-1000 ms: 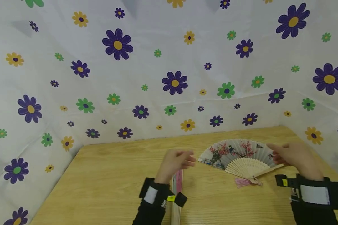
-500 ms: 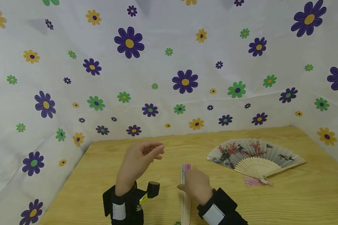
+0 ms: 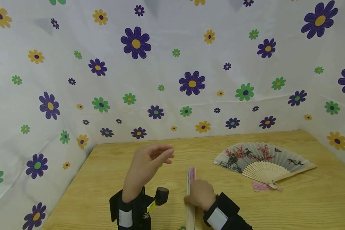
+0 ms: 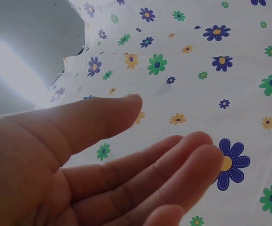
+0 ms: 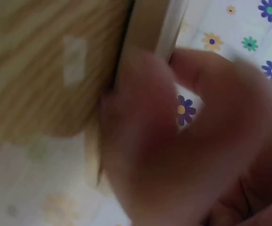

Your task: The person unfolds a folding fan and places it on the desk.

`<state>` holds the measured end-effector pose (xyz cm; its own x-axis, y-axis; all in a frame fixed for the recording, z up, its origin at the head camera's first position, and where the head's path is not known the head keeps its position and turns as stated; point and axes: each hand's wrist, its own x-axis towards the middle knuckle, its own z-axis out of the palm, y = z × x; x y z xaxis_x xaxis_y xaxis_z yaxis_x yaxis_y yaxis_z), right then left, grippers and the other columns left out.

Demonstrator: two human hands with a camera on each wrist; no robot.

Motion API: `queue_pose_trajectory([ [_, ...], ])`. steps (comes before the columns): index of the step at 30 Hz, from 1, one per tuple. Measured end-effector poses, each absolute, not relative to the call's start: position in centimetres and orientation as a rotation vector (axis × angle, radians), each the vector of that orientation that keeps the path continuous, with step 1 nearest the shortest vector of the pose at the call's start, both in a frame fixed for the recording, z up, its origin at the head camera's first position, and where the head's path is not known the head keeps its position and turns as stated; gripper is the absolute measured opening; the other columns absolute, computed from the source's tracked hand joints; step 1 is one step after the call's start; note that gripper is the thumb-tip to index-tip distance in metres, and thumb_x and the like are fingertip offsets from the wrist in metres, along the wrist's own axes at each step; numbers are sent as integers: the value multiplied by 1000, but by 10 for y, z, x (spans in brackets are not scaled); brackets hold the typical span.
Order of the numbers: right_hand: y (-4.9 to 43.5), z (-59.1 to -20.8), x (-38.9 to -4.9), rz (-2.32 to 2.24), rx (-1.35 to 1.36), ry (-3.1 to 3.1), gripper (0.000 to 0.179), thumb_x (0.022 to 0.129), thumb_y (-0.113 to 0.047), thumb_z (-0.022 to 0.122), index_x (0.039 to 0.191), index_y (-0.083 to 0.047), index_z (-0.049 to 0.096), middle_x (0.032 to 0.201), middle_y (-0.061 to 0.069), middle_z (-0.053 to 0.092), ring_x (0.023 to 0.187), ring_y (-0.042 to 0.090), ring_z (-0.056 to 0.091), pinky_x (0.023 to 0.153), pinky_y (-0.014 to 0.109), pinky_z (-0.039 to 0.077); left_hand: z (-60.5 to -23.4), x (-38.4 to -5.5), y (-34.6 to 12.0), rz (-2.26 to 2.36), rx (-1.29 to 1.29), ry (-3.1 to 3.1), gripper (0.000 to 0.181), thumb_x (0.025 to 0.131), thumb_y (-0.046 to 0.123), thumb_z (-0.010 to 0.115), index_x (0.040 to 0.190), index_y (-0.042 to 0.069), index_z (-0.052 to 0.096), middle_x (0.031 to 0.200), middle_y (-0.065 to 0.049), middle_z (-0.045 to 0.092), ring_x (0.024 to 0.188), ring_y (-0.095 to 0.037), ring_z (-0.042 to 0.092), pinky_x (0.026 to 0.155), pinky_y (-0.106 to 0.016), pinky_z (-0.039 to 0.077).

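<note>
A folded hand fan, with pale ribs and a pink and grey edge at its far end, lies lengthwise on the table in the head view. My right hand grips it near its middle, the thumb on its left side and the curled fingers across it. The right wrist view shows the fan's pale side beside the blurred thumb. My left hand is raised to the left of the folded fan, palm turned inward. Its fingers are loosely bent and nothing lies between them, as the left wrist view confirms.
A spread fan with a blossom and bird print and a pink tassel lies at the right on the wooden table. A small green bit shows beside the folded fan. Flower-printed cloth walls the back and sides.
My right hand has come from the spread fan, leftward and down, onto the folded fan, and now grips it. My left hand has moved left, away from over the folded fan.
</note>
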<state>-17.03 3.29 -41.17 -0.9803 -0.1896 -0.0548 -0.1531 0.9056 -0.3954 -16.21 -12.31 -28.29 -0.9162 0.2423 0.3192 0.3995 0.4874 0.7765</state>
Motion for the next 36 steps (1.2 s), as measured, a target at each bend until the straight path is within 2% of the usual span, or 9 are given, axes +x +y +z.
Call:
queue_pose_trajectory([
  [9,44,-407,-185,-908,-296,2899,45,71,-21,81,46,-12,44,45,-4,38,38,9,33,37,21,22,-284,-169,-112,-1393,-597,-2590,23,95,14,62,107,-2,72,91,-19,76,74,-22,70,69,-40,57],
  [17,75,-350,-177,-1360,-286,2995,41,76,-14,72,46,-12,44,40,-4,42,34,7,38,38,20,24,-301,-182,-94,-1265,-488,-2670,21,92,19,67,99,2,76,81,-13,76,68,-21,69,67,-40,55],
  [21,84,-330,-166,-1373,-333,3107,36,75,-15,71,49,-10,47,46,-4,36,41,9,32,41,22,22,-308,-186,-80,-1302,-637,-2767,25,96,20,62,104,0,76,88,-14,76,72,-21,70,70,-43,58],
  [23,85,-326,-161,-1330,-354,3160,36,76,-18,74,51,-9,50,47,-4,36,42,9,32,41,22,22,-310,-187,-73,-1362,-727,-2772,26,97,19,60,98,-1,76,82,-13,74,66,-17,66,64,-36,58],
  [27,87,-322,-157,-1229,-461,3190,40,80,-23,76,55,-8,49,48,-4,36,43,9,32,41,22,22,-313,-189,-65,-1418,-806,-2743,28,98,16,59,83,-4,74,67,-11,66,54,-9,49,50,-22,43],
  [29,92,-322,-160,-1231,-570,3112,31,84,-24,74,65,-4,59,49,-2,46,41,8,40,40,22,28,-314,-190,-65,-1450,-784,-2736,28,98,15,59,84,-4,73,68,-12,66,54,-7,50,50,-22,44],
  [31,99,-323,-165,-1306,-659,2935,28,89,-24,70,82,2,66,54,3,60,44,8,51,41,23,40,-316,-191,-66,-1538,-737,-2728,26,98,14,58,91,-5,74,80,-19,72,63,-12,60,59,-27,55],
  [34,111,-325,-173,-1476,-673,2626,35,92,-20,67,110,9,64,75,19,74,57,16,67,52,33,59,-319,-195,-67,-1709,-629,-2683,25,98,14,58,101,-6,73,91,-23,72,73,-19,67,70,-37,61],
  [36,116,-325,-177,-1555,-604,2502,37,92,-16,66,115,12,61,84,23,75,63,21,69,60,40,63,-322,-197,-66,-1811,-559,-2643,26,98,13,58,106,-7,72,95,-24,72,75,-21,69,73,-39,61],
])
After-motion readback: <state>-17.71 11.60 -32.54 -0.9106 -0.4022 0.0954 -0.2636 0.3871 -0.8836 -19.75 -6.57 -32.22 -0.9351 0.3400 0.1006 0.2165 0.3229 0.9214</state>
